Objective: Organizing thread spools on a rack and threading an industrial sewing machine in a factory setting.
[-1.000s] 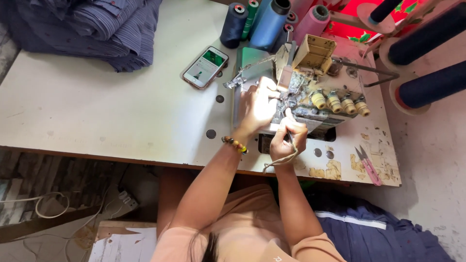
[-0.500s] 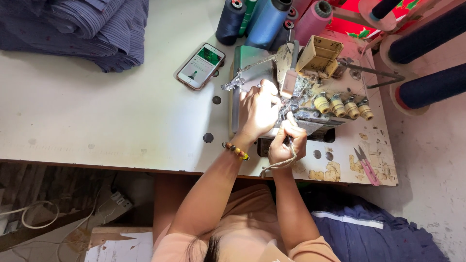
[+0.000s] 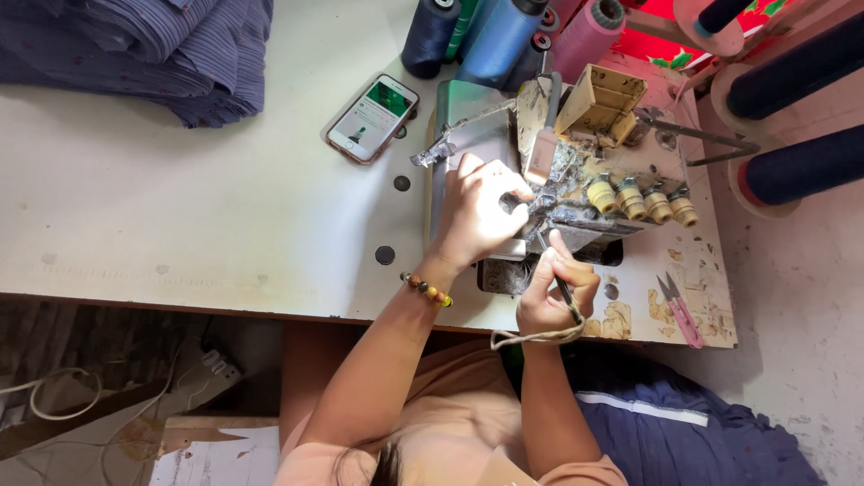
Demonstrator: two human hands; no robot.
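Observation:
My left hand (image 3: pixel 483 211), with a beaded bracelet on the wrist, rests on the front of a worn overlock sewing machine (image 3: pixel 589 171), fingers curled at its needle area. My right hand (image 3: pixel 555 290) sits just below the machine and pinches a thin dark tool (image 3: pixel 564 290), its tip pointing up into the machine. A cord loop (image 3: pixel 537 338) hangs at that wrist. The machine's yellowish cover stands open and a row of tension knobs (image 3: pixel 641 199) shows on its right side.
A phone with a lit screen (image 3: pixel 372 118) lies on the white table (image 3: pixel 180 225) left of the machine. Folded dark blue cloth (image 3: pixel 153 49) fills the far left. Thread cones (image 3: pixel 504 31) stand behind the machine. Pink snips (image 3: pixel 678 310) lie at the right edge.
Both hands stay at the needle area, shifting only slightly. The camera view has drifted, so the table scene sits a little differently in frame.

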